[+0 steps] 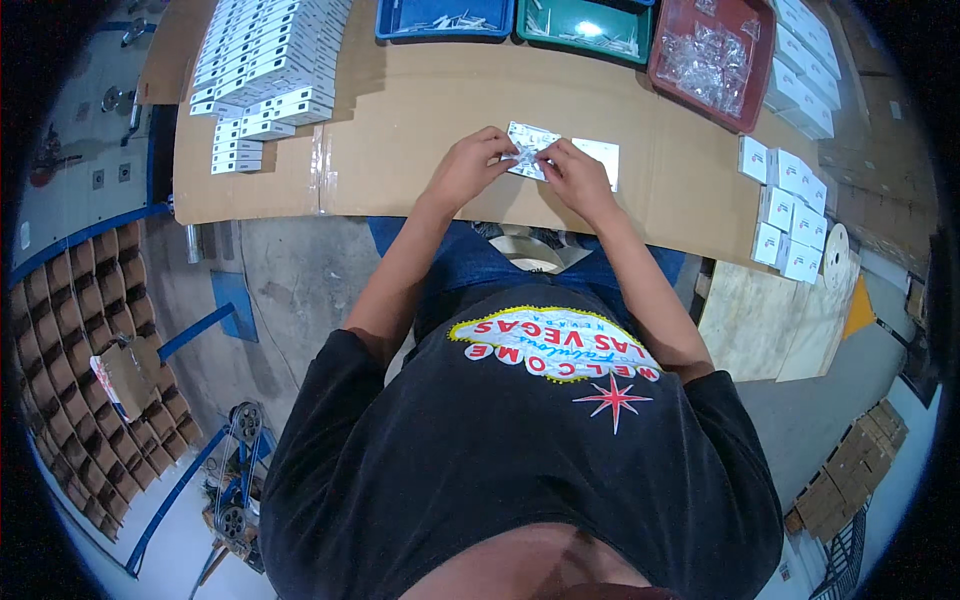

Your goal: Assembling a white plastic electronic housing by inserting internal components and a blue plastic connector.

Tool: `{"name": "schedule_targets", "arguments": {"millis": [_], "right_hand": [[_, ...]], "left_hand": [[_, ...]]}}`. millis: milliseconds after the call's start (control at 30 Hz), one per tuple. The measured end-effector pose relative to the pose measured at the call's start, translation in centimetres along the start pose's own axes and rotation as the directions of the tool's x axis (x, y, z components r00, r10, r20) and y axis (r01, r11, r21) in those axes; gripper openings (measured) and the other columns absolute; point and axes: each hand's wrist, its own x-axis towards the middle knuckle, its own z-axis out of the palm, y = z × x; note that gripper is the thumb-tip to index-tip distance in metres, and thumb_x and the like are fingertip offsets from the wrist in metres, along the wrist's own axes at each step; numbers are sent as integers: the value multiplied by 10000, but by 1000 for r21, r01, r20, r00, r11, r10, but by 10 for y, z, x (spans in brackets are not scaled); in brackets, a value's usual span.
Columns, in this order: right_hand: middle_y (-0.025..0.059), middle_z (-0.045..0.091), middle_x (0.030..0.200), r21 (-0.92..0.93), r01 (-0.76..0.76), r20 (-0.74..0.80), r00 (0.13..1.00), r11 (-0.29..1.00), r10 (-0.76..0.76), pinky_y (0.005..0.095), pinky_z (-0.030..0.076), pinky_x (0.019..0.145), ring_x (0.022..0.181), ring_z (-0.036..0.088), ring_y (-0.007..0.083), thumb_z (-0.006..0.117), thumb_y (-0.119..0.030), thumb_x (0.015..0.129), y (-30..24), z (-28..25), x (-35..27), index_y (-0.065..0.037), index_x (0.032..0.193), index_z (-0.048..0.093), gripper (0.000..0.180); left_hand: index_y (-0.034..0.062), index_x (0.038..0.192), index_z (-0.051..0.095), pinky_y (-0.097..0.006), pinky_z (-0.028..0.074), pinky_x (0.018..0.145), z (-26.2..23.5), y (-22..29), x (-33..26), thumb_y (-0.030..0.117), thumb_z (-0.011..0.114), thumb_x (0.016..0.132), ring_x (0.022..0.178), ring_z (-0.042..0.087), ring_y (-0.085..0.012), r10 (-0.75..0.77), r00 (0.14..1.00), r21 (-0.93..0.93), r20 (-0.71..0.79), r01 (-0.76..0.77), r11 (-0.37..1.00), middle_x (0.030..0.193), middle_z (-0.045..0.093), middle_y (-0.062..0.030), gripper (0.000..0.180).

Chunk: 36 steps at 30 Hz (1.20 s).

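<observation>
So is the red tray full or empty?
Not empty. The red tray holds a heap of small clear packets covering most of its floor; how deep the heap goes cannot be told.

A brown cardboard-covered worktable (400,120) carries stacked rows of small white boxes (265,60) at its left. Along the far edge sit a blue plastic tray (445,20), a green plastic tray (585,28) and a red plastic tray of clear packets (710,60). More small white cartons (785,210) lie at the right.
</observation>
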Motion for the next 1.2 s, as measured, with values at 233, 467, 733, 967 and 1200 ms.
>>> {"name": "schedule_targets", "arguments": {"millis": [233, 467, 733, 967, 1200], "right_hand": [[65, 669, 1023, 4, 22, -22, 1000, 1000, -22, 415, 577, 733, 866, 699, 306, 669, -206, 953, -2, 0, 2, -103, 1055, 713, 152], [63, 667, 1023, -35, 35, -5, 999, 999, -36, 414, 577, 733, 874, 697, 299, 669, -198, 953, 4, -2, 3, -100, 1038, 716, 138], [53, 660, 1039, -56, 26, 36, 999, 998, -24, 414, 580, 745, 874, 700, 284, 674, -190, 931, -5, -9, 3, -88, 994, 728, 131], [33, 664, 1074, -107, 31, 51, 998, 994, -25, 373, 571, 762, 873, 708, 251, 675, -165, 947, -9, -10, 0, -100, 1058, 744, 146], [29, 673, 1049, -61, 3, 2, 1000, 998, -3, 374, 567, 745, 864, 703, 259, 680, -160, 941, -2, -4, -2, -112, 1061, 735, 140]], "left_hand": [[19, 1011, 739, -401, 555, 813, 4, -9, 0, 83, 699, 907, 915, 697, -318, -6, 1000, 11, -8, 6, 1000, 1012, 695, -126, 128], [21, 1002, 740, -403, 560, 820, 10, -1, -4, 106, 704, 907, 922, 699, -305, -26, 999, 152, -21, 29, 988, 1099, 688, -94, 132], [75, 1151, 718, -329, 576, 767, 17, 0, -4, 41, 758, 854, 881, 711, -222, -142, 983, 84, -117, 152, 985, 1104, 650, -106, 302], [150, 1327, 622, -426, 556, 838, 21, -6, 1, 116, 789, 820, 908, 701, -300, -204, 967, 95, -153, 219, 971, 1058, 673, -96, 534], [198, 1449, 550, -430, 554, 860, 26, -12, 0, 178, 800, 803, 968, 700, -304, -306, 946, 89, -103, 315, 945, 1028, 698, -75, 693]]}}
